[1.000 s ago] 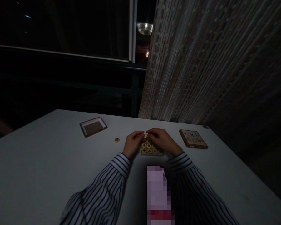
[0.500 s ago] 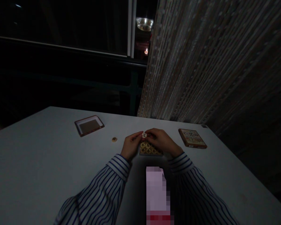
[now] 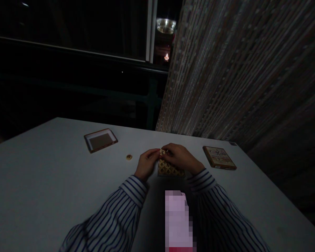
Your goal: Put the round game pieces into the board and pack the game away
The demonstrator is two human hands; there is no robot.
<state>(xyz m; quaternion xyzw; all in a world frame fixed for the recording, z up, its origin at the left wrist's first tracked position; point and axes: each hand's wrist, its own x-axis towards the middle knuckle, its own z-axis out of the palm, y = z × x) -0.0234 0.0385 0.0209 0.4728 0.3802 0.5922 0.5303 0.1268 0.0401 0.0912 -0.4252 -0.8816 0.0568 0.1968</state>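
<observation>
Between the fingertips of both hands is a round xiangqi piece [image 3: 162, 152] with a dark character on its face. My left hand [image 3: 147, 162] pinches it from the left, and my right hand [image 3: 182, 157] closes on it from the right. Just below my fingers, a box of xiangqi pieces [image 3: 170, 170] lies on the table, with several pale round pieces in rows. My right hand covers the box's far right part. A single loose piece [image 3: 129, 157] lies flat to the left of my left hand.
An open, shallow box lid [image 3: 112, 141] rests at the back left of the white table [image 3: 55, 182]. A flat printed box [image 3: 219, 158] lies at the right. A blurred pink object [image 3: 177, 217] is near the front edge. A string curtain [image 3: 199, 77] hangs behind.
The view has shifted slightly. Both hands stay at the same spot over the box, and the piece between them has turned a little.
</observation>
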